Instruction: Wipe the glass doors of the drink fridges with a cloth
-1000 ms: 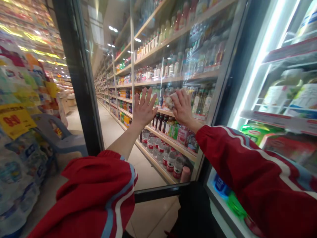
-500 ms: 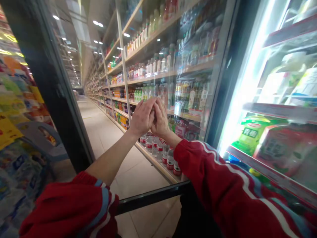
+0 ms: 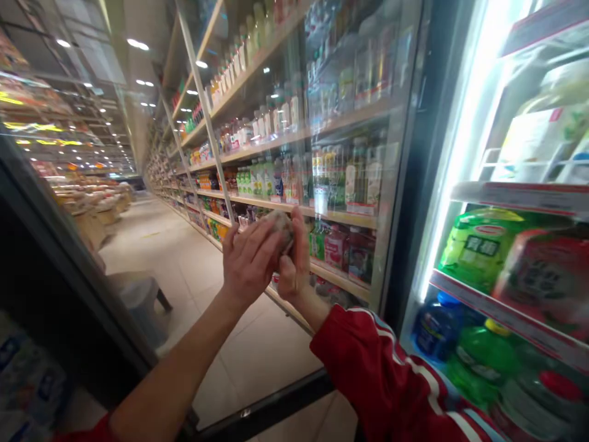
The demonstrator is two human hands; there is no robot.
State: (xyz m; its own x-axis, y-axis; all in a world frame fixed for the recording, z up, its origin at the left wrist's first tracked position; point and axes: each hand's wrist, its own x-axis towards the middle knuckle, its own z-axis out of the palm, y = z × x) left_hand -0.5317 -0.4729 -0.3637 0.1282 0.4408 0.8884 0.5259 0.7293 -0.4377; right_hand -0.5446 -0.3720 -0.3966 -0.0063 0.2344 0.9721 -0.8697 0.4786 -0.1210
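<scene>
My left hand [image 3: 248,264] is curled around a crumpled greyish cloth [image 3: 281,226], its fingers pointing up and to the right. From the other side my right hand [image 3: 297,267] presses against the same bundle, fingers upright and thumb folded in. The cloth is partly hidden between the two palms. Both hands are up in front of the glass pane of a dark-framed cooler door [image 3: 271,399]; I cannot tell whether the cloth touches the glass.
At the right stands a lit cooler with a green jug [image 3: 483,245], a red-labelled jug [image 3: 547,276] and more bottles on its shelves. Through the glass show long drink shelves [image 3: 262,147], a tiled aisle floor [image 3: 179,258] and a grey stool [image 3: 142,307].
Both hands have moved down and slightly left, and the fingers have parted to show the cloth. The view has turned, bringing more of the aisle and the lower cooler bottles into sight.
</scene>
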